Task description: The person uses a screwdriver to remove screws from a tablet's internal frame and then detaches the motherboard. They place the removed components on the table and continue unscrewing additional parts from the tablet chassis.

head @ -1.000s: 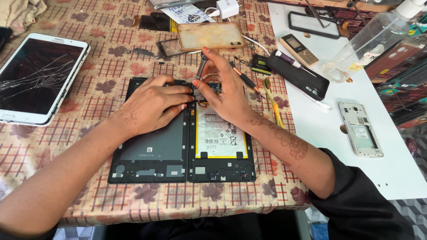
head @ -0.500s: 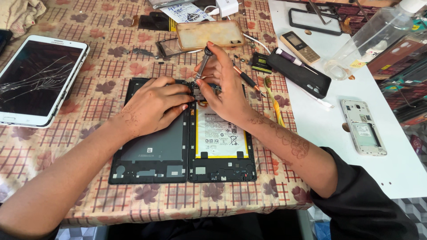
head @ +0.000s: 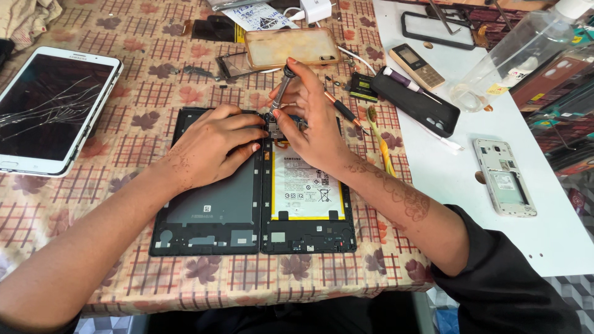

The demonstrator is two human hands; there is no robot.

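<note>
Fingers (head: 296, 83) of right hand (head: 312, 117) pinching screwdriver (head: 280, 93), left hand (head: 213, 145) spread beside yellow-edged white battery label (head: 307, 188).

The screwdriver (head: 280, 94) tip and the part beneath it are hidden by the right hand (head: 312, 117). The opened tablet's (head: 307, 198) upper edge is covered by both hands. The cracked tablet (head: 52, 108) is cut off at the left edge.
</note>
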